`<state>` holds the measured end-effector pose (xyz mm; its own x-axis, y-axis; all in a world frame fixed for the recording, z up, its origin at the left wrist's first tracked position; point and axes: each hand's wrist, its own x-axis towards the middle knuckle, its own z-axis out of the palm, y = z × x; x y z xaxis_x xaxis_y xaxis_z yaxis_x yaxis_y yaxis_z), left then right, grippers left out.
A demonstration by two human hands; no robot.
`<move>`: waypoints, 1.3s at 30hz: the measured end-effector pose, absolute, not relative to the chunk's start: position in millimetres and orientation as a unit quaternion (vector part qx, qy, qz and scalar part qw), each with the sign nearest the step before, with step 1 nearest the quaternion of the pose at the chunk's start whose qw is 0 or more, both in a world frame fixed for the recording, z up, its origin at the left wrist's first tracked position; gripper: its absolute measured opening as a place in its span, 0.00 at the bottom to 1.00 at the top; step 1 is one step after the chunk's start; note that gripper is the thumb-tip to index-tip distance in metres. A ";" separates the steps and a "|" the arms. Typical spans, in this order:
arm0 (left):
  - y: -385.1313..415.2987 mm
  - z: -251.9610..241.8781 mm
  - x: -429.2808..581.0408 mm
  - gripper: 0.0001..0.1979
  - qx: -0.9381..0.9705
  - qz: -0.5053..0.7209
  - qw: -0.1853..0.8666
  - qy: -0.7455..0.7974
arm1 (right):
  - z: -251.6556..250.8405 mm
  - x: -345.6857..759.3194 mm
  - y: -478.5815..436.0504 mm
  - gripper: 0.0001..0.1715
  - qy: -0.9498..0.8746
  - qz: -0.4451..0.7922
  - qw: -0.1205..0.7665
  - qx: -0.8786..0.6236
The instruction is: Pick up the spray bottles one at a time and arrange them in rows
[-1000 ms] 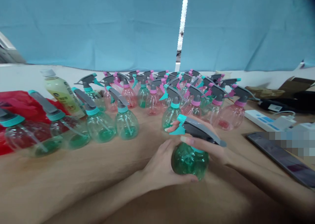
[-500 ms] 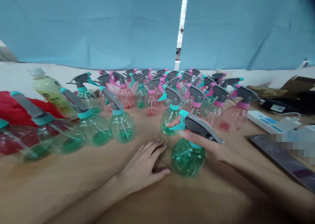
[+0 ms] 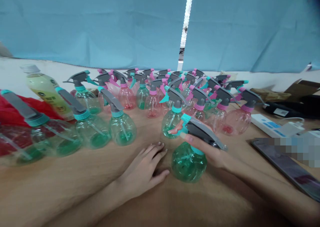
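My right hand [image 3: 212, 150] grips a green spray bottle [image 3: 188, 163] by its neck and grey-and-teal trigger head. The thumb crosses the near side of the neck, and a fingertip shows at the teal trigger; the other fingers are hidden behind. To its left, my left hand [image 3: 147, 165] lies on the wooden table [image 3: 120, 193] with fingers spread and nothing in it. Just behind the held bottle stands another green spray bottle [image 3: 172, 122] with a teal collar. A green spray bottle [image 3: 123, 130] is beyond my left hand.
Several pink spray bottles [image 3: 152, 105] and green ones crowd the table's back. More green spray bottles [image 3: 93, 133] line the left, before a drink bottle [image 3: 46, 90] and red cloth [image 3: 12, 110]. On the right are a power strip [image 3: 265, 123], a phone [image 3: 285, 168] and a cardboard box [image 3: 305, 90].
The view has shifted slightly, with the left-hand bottles appearing a little further left. My right hand keeps its grip on the spray bottle, and my left hand stays flat on the table.
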<state>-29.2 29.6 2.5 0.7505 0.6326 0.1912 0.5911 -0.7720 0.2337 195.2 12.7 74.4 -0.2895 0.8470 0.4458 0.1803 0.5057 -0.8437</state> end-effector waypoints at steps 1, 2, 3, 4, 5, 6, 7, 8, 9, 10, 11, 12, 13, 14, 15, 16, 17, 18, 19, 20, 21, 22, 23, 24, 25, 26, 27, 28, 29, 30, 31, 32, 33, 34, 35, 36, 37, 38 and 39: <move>29.8 2.7 -28.9 0.26 0.932 0.131 0.080 0.329 | 73.4 195.6 13.0 0.07 -0.723 0.342 0.476 -0.365; 30.0 3.1 -28.6 0.26 0.932 0.131 0.080 0.330 | 72.3 196.1 13.3 0.09 -0.724 0.336 0.472 -0.374; 30.2 3.6 -28.3 0.26 0.932 0.130 0.079 0.329 | 71.4 196.6 13.7 0.11 -0.724 0.328 0.472 -0.381; 30.4 4.1 -28.1 0.26 0.933 0.128 0.077 0.329 | 70.5 197.0 14.0 0.12 -0.724 0.321 0.473 -0.387; 30.6 4.6 -27.9 0.26 0.933 0.124 0.075 0.329 | 69.7 197.3 14.3 0.13 -0.724 0.312 0.476 -0.390; 30.7 5.0 -27.7 0.25 0.933 0.122 0.072 0.329 | 69.0 197.6 14.6 0.14 -0.723 0.304 0.480 -0.393; 30.7 5.3 -27.6 0.25 0.933 0.120 0.070 0.330 | 68.3 197.9 14.8 0.14 -0.723 0.297 0.484 -0.394; 30.7 5.6 -27.4 0.25 0.933 0.121 0.068 0.332 | 67.8 198.2 14.9 0.15 -0.721 0.294 0.487 -0.396; 30.6 5.7 -27.2 0.24 0.933 0.122 0.066 0.332 | 67.4 198.5 14.9 0.15 -0.721 0.294 0.487 -0.397; 30.4 5.7 -27.1 0.24 0.933 0.123 0.064 0.332 | 67.3 198.7 14.9 0.15 -0.721 0.296 0.485 -0.397; 30.3 5.6 -27.0 0.24 0.933 0.124 0.063 0.332 | 67.4 198.9 14.7 0.16 -0.720 0.297 0.484 -0.398; 30.1 5.3 -27.0 0.24 0.933 0.124 0.062 0.331 | 67.9 199.0 14.5 0.16 -0.721 0.299 0.483 -0.397; 30.0 4.9 -27.1 0.24 0.934 0.124 0.060 0.331 | 68.8 199.0 14.2 0.16 -0.721 0.298 0.484 -0.396; 29.9 4.4 -27.2 0.24 0.934 0.122 0.059 0.329 | 70.0 198.9 13.8 0.16 -0.722 0.297 0.486 -0.392; 29.9 3.9 -27.5 0.24 0.935 0.121 0.057 0.328 | 71.3 198.7 13.2 0.15 -0.726 0.297 0.486 -0.386; 29.9 3.2 -27.8 0.24 0.935 0.121 0.056 0.328 | 72.6 198.4 12.6 0.14 -0.729 0.299 0.482 -0.382; 29.9 2.5 -28.1 0.24 0.935 0.122 0.055 0.328 | 73.8 198.0 12.0 0.13 -0.731 0.304 0.480 -0.378; 29.9 1.7 -28.4 0.24 0.935 0.125 0.054 0.328 | 74.6 197.5 11.4 0.12 -0.730 0.311 0.478 -0.375; 29.9 1.1 -28.6 0.24 0.934 0.129 0.054 0.327 | 74.9 196.8 10.8 0.11 -0.727 0.320 0.480 -0.372; 30.0 0.4 -28.7 0.24 0.933 0.134 0.052 0.329 | 74.6 196.1 10.5 0.12 -0.722 0.329 0.484 -0.369; 30.1 -0.1 -28.7 0.24 0.931 0.139 0.049 0.334 | 73.9 195.4 10.4 0.13 -0.716 0.336 0.489 -0.367; 30.2 -0.6 -28.7 0.24 0.928 0.142 0.043 0.341 | 72.9 194.7 10.4 0.13 -0.712 0.342 0.495 -0.364; 30.4 -1.0 -28.7 0.24 0.924 0.144 0.037 0.352 | 71.8 194.2 10.6 0.14 -0.708 0.346 0.499 -0.361; 30.6 -1.4 -28.7 0.24 0.920 0.146 0.031 0.362 | 70.7 193.8 10.8 0.14 -0.705 0.349 0.501 -0.360; 30.8 -1.7 -28.7 0.24 0.916 0.147 0.027 0.371 | 69.8 193.6 11.0 0.14 -0.704 0.349 0.503 -0.361; 30.9 -2.1 -28.8 0.24 0.914 0.148 0.024 0.377 | 69.2 193.5 11.0 0.14 -0.703 0.349 0.502 -0.364; 31.1 -2.5 -28.9 0.24 0.914 0.148 0.024 0.378 | 68.9 193.5 10.9 0.14 -0.701 0.348 0.501 -0.370; 31.3 -2.9 -29.1 0.24 0.914 0.149 0.023 0.376 | 69.0 193.5 10.7 0.13 -0.699 0.348 0.499 -0.375; 31.4 -3.2 -29.2 0.24 0.915 0.150 0.021 0.375 | 69.3 193.5 10.3 0.13 -0.699 0.348 0.497 -0.378; 31.5 -3.6 -29.3 0.24 0.915 0.149 0.019 0.374 | 69.8 193.4 9.9 0.13 -0.699 0.349 0.495 -0.380; 31.6 -3.7 -29.3 0.24 0.915 0.148 0.017 0.374 | 70.3 193.3 9.5 0.13 -0.698 0.349 0.496 -0.381; 31.7 -3.8 -29.2 0.24 0.916 0.145 0.015 0.374 | 70.9 193.1 9.1 0.13 -0.698 0.350 0.496 -0.380; 31.8 -3.6 -29.0 0.24 0.917 0.141 0.014 0.374 | 71.5 192.9 8.7 0.12 -0.696 0.351 0.497 -0.380; 31.9 -3.3 -28.7 0.24 0.917 0.137 0.014 0.373 | 72.0 192.8 8.4 0.12 -0.694 0.353 0.498 -0.381; 32.0 -2.9 -28.5 0.24 0.918 0.134 0.013 0.373 | 72.5 192.7 8.1 0.12 -0.692 0.355 0.499 -0.382; 32.0 -2.4 -28.2 0.25 0.919 0.130 0.011 0.373 | 72.8 192.7 7.8 0.12 -0.690 0.356 0.500 -0.382; 32.0 -1.8 -28.0 0.25 0.919 0.127 0.010 0.373 | 73.1 192.9 7.5 0.12 -0.689 0.358 0.500 -0.383; 32.0 -1.3 -27.9 0.25 0.919 0.125 0.009 0.374 | 73.4 193.0 7.2 0.12 -0.690 0.358 0.498 -0.385; 32.0 -0.7 -27.9 0.25 0.919 0.123 0.008 0.374 | 73.7 193.2 7.0 0.12 -0.691 0.357 0.496 -0.387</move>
<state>-27.9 32.0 -0.7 0.6890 0.6904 0.2205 0.6862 -0.7194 0.1080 193.2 7.0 73.7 -0.2094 0.8887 0.4079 0.1801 0.4451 -0.8772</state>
